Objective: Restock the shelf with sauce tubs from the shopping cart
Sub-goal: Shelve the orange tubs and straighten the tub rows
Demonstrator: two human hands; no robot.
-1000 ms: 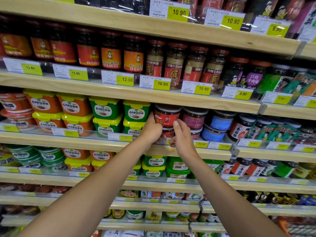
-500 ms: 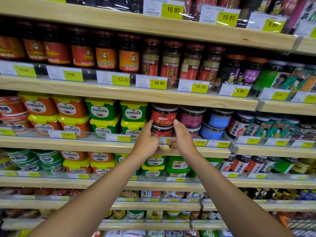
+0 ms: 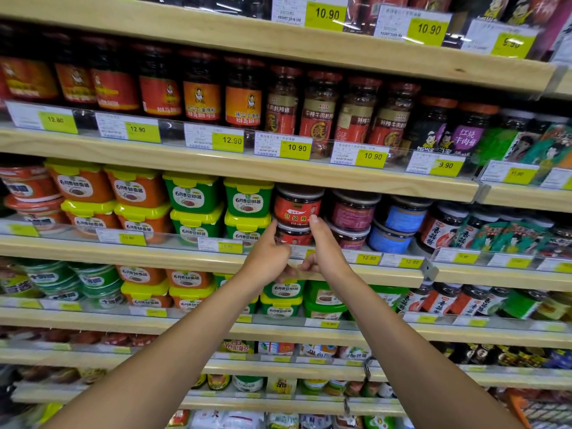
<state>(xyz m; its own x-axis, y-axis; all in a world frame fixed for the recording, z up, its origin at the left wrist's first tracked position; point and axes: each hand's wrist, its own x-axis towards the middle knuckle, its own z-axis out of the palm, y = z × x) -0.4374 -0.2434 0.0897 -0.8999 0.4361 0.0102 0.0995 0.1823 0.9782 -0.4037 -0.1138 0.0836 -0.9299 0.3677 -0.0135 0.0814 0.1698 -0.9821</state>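
Two red sauce tubs (image 3: 297, 209) stand stacked on the shelf (image 3: 130, 253). Four green tubs (image 3: 247, 198) in two stacks are on their left and two stacked maroon tubs (image 3: 351, 212) on their right. Two hands meet just below the red stack. The left hand (image 3: 267, 257) and the right hand (image 3: 325, 253) are both clenched, fingers curled in front of the shelf's lip, each thumb raised against a side of the stack. Compared with half a second ago, both hands sit lower and closer together; the stack has not shifted.
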